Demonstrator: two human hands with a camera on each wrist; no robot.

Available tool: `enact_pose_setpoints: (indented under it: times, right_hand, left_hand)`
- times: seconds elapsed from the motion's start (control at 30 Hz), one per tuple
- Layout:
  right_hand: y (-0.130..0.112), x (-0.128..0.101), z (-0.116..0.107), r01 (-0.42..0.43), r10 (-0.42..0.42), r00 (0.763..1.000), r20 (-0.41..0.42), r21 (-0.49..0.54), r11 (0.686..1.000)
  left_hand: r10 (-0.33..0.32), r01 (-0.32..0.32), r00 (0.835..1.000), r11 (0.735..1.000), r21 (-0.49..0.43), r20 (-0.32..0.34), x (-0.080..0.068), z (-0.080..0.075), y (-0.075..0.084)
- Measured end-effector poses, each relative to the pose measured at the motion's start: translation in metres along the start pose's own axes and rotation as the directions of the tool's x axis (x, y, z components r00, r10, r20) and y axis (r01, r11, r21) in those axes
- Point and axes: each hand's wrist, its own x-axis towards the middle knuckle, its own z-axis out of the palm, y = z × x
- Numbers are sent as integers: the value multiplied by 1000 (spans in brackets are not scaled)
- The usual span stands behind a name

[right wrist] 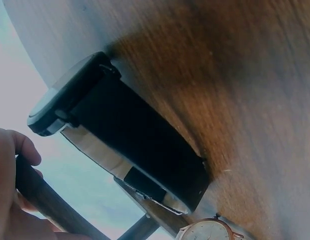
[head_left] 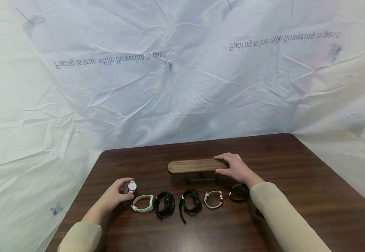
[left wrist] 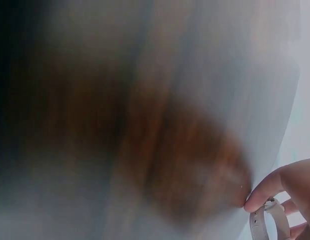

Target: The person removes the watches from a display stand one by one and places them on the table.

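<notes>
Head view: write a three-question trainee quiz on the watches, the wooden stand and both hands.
1. True or false: the right hand rests on one end of the wooden stand.
2. Which watch does the left hand hold? A the white-dial watch; B the black watch with its strap laid open; C the pale green watch.
3. How many watches lie in the row on the table, free of either hand?
Key: 1 true. 2 A. 3 five.

Four watches lay in a row on the dark wooden table: white-strapped, two black, rose-gold. A crumpled printed sheet hung at 12 o'clock.
</notes>
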Motion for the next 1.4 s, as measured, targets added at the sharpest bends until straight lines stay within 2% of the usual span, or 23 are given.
enact_pose_setpoints:
  times: [0.33,0.5,0.57,0.8,1.0,1.13,1.4]
  right_hand:
    - [-3,2,1,3,-3,1000,9,2,1000]
    - [-4,2,0,9,-9,1000,12,-2,1000]
    - [-4,2,0,13,-13,1000,11,0,1000]
    - [-4,2,0,15,-15,1000,8,-9,1000]
    - [-4,1,2,8,-8,1000,8,-13,1000]
    - [-5,0,3,4,-4,1000,6,-10,1000]
    - [-4,-2,1,2,-2,1000,-2,-11,1000]
  left_hand:
    - [53,-53,998,999,3,16,-5,-1,-6]
    - [143,-142,990,988,61,-3,-8,0,-8]
    - [160,-159,987,984,77,-10,-11,0,-8]
    - [113,-114,993,990,87,14,-19,-5,-10]
    - [134,-139,990,982,124,49,-23,-6,-13]
    - [141,-146,989,978,148,46,-25,-7,-14]
    - [154,-161,987,952,261,46,-25,-7,-12]
